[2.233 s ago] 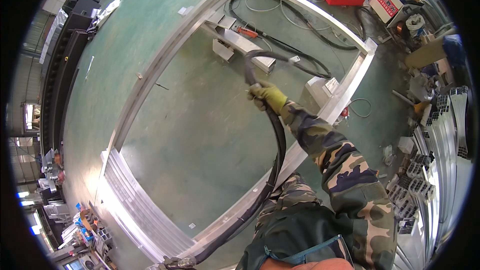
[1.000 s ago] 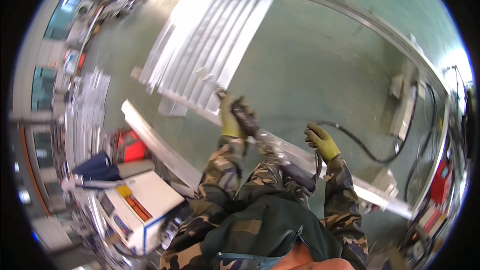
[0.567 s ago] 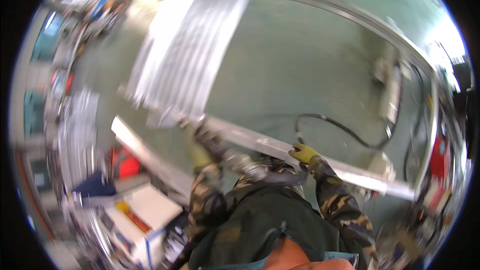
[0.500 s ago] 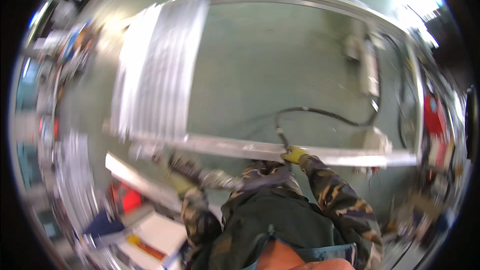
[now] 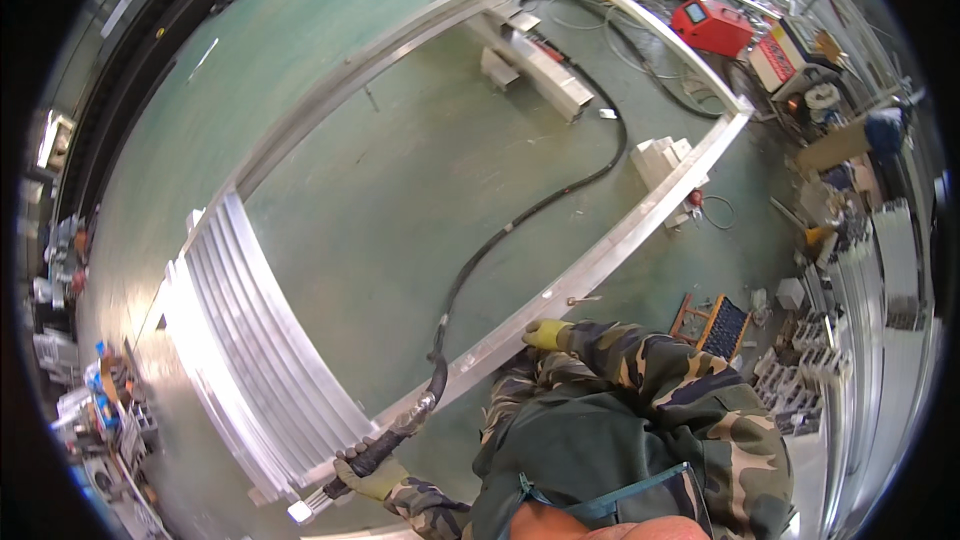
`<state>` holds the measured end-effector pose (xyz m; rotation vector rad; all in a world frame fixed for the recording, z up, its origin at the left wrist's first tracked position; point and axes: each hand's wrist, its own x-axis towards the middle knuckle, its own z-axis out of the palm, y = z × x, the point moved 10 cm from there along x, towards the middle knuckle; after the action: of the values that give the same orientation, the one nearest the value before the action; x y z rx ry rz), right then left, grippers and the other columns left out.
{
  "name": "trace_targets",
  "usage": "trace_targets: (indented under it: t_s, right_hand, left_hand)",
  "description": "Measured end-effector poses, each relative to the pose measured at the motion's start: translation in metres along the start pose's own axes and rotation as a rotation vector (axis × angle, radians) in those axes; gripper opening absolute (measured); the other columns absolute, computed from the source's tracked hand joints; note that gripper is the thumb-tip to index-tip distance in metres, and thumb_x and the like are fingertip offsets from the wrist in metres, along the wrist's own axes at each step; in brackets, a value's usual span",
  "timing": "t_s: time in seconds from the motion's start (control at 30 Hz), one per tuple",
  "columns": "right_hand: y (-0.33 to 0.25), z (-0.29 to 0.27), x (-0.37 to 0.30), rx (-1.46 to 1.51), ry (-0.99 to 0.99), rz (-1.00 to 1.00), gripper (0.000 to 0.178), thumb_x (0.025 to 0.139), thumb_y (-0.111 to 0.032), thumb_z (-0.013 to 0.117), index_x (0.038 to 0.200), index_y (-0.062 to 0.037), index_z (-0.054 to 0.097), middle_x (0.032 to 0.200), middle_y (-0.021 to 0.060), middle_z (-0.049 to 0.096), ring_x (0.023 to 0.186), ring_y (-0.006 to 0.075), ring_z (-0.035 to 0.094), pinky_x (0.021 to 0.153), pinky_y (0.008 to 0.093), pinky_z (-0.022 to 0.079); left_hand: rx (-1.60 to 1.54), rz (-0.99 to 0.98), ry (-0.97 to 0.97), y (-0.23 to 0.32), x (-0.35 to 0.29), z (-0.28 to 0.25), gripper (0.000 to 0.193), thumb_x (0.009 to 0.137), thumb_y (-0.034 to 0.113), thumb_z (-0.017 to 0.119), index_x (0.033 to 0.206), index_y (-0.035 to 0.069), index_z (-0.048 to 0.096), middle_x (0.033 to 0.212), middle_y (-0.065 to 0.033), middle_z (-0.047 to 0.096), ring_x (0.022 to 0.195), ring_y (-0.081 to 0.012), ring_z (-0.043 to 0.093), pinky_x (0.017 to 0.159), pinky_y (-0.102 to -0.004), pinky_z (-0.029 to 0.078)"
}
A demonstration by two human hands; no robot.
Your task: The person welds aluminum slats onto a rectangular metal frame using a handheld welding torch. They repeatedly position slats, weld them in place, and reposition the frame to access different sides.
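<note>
My left hand (image 5: 378, 480), in a yellow-green glove, wraps round the dark handle of a welding torch (image 5: 374, 452). The torch lies slanted along the near left part of a long metal frame (image 5: 600, 258), its front end pointing to the lower left. From its rear a black cable (image 5: 512, 227) runs across the inside of the frame to the far right. My right hand (image 5: 543, 334), gloved too, is closed at the frame's near rail, its fingertips partly hidden. Ribbed metal slats (image 5: 265, 330) span the frame's left end, close to the torch.
A metal box section (image 5: 545, 78) and pale blocks (image 5: 660, 162) sit at the frame's right part. Beyond it stand a red machine (image 5: 712, 26) and a white-and-red one (image 5: 790, 58). An orange-and-black rack (image 5: 722, 326) and stacked metal profiles (image 5: 885, 340) are at the right.
My view has turned, so the frame now slants up to the right. My right hand has let go of the cable and moved to the rail. The torch in my left hand now lies by the slats.
</note>
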<state>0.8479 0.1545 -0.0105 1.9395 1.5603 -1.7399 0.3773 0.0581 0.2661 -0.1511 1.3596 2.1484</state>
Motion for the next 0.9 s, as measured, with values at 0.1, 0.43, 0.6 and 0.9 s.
trace_targets:
  t_s: [0.1, 0.43, 0.6, 0.9]
  right_hand:
    - [0.027, -0.036, -0.016, -0.093, 0.073, 0.011, 0.052, 0.093, -0.049, 0.062, 0.125, -0.0084, 0.071, 0.124, 0.0197, 0.071, 0.120, 0.0364, 0.065, 0.105, 0.0421, 0.048]
    - [0.064, -0.068, -0.030, -0.053, 0.112, -0.163, 0.032, 0.097, -0.035, 0.060, 0.114, -0.0096, 0.072, 0.107, 0.0132, 0.072, 0.097, 0.0285, 0.069, 0.082, 0.0353, 0.054]
    - [0.007, -0.036, -0.010, 0.166, -0.045, 0.043, 0.055, 0.094, -0.037, 0.065, 0.139, -0.0055, 0.063, 0.135, 0.0234, 0.065, 0.120, 0.0388, 0.065, 0.105, 0.0438, 0.049]
    - [-0.249, -0.010, -0.086, 0.187, -0.109, -0.632, 0.071, 0.091, -0.033, 0.075, 0.150, -0.0040, 0.049, 0.137, 0.0193, 0.064, 0.121, 0.0334, 0.065, 0.103, 0.0413, 0.050]
  left_hand:
    - [0.086, 0.008, 0.099, -0.018, -0.004, 0.013, 0.024, 0.090, 0.031, 0.077, 0.095, 0.012, 0.063, 0.080, 0.0001, 0.062, 0.073, -0.0186, 0.061, 0.080, -0.0417, 0.055]
    - [0.126, -0.109, -0.084, -0.097, 0.030, 0.051, 0.040, 0.086, 0.027, 0.079, 0.118, 0.011, 0.061, 0.086, -0.0016, 0.056, 0.080, -0.0157, 0.057, 0.076, -0.0324, 0.050]
    - [0.129, -0.074, -0.119, -0.074, -0.013, 0.087, 0.036, 0.089, 0.022, 0.078, 0.119, 0.012, 0.061, 0.092, -0.0041, 0.059, 0.086, -0.0186, 0.059, 0.083, -0.0360, 0.052]
    - [0.380, -0.109, -0.200, -0.071, -0.031, 0.062, 0.030, 0.093, 0.010, 0.078, 0.120, 0.008, 0.065, 0.110, -0.0020, 0.063, 0.105, -0.0168, 0.060, 0.095, -0.0324, 0.048]
